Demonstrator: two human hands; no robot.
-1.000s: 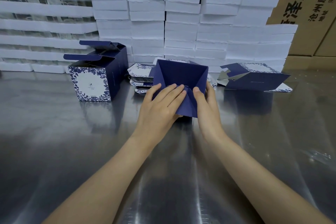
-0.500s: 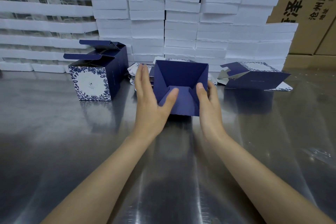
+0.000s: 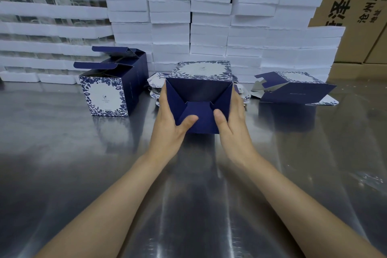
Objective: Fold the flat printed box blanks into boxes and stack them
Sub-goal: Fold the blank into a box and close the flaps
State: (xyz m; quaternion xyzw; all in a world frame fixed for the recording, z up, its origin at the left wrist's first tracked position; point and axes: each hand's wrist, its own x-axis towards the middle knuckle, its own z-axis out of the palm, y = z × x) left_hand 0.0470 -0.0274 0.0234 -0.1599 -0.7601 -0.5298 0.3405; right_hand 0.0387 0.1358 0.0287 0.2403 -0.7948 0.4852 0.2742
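Note:
I hold a navy box with a blue floral white panel on top, its folded bottom flaps facing me. My left hand grips its left side, thumb on the bottom flap. My right hand grips the right side, thumb pressing the same flap. Two folded boxes stand with open lids at the left, one behind the other. A pile of flat blanks lies behind the held box. A half-opened blank lies at the right.
The work surface is a shiny metal table. White foam slabs are stacked like a wall along the back. Brown cartons stand behind them at the right.
The box has tipped so its printed panel faces up and the closed bottom faces me. My left hand went from pressing the flaps to gripping the box's left side.

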